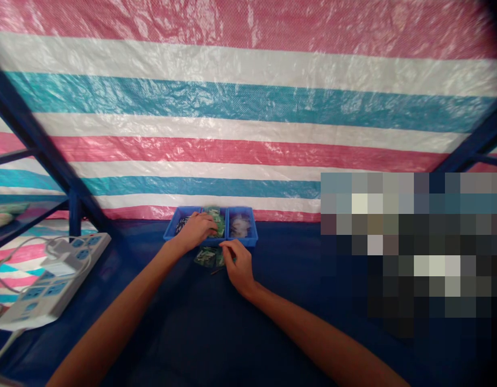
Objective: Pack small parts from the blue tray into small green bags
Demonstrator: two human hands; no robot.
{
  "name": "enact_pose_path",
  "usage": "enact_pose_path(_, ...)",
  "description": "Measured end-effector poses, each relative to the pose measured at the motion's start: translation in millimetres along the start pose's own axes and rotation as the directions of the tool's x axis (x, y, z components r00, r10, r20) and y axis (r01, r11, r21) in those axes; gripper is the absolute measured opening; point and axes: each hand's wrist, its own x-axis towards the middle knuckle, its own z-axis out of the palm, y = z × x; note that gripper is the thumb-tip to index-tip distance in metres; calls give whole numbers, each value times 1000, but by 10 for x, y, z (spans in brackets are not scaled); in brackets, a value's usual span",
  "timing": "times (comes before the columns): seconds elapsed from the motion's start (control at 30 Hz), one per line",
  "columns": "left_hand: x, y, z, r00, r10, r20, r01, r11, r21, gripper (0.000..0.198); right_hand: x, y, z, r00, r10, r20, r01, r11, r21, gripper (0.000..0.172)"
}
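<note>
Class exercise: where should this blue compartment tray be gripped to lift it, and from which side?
Probably the right end wall of the blue compartment tray, from the right: that straight rim is free, while the left hand sits over the tray and the right hand at its front.

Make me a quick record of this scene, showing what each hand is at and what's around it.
Left hand: over a blue divided tray, reaching to tray's green packets
Right hand: beside loose green packets
Surface: blue-covered table
Nearby: white power strip
Backdrop: striped tarpaulin
</note>
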Motion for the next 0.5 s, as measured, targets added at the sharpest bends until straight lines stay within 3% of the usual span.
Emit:
enact_pose_path(0.1,-146,175,-52,980,-84,-180,97,993,67,18,8,-21,-11,999,3,47,3,992,-128,19)
enact_pose_path(0.2,-325,401,-98,908,-186,-375,186,982,-36,19,35,-84,-45,970,9,243,67,951,-301,14)
enact_pose_path(0.33,-537,585,-108,842,-301,-447,212,948,-238,17,110,-164,-103,858,119,500,170,852,-495,13)
enact_pose_path(0.5,-653,519,-30,806,-375,-457,261,919,-294,17,184,-156,-140,722,274,635,225,775,-591,13)
